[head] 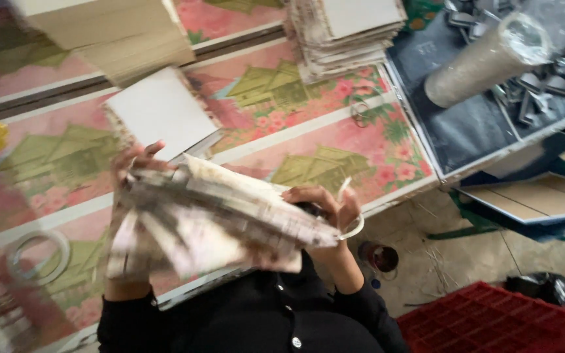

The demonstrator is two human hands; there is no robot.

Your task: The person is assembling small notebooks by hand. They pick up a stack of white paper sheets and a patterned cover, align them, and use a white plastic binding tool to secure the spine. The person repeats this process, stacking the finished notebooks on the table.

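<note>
Head view, looking down: both hands up at chest height, gripped on one bundle of flat paper pieces (210, 219), off-white, smudged grey and brown, blurred with motion. Left hand (133, 165) closed over the bundle's far left corner, fingers curled across the top edge. Right hand (325, 204) clamped on the bundle's right end, thumb on top, a pale elastic band (353, 225) looped at the wrist side. Bundle fanned and tilted, stretched between the two hands, above black sleeves (256, 320).

Just beyond the left hand, a blank white card (161, 111) flat on a table cover (335, 140) printed in pink flowers and green houses. Farther out past the right hand, a tall stack of the same cards (344, 33), edges ragged. Well off to the right, a pale roll (485, 59) lying among small grey metal bits (544, 88) on a dark tray. Below the right hand, bare floor and a red crate (498, 323). Near the left elbow, a tape ring (37, 258), blurred.
</note>
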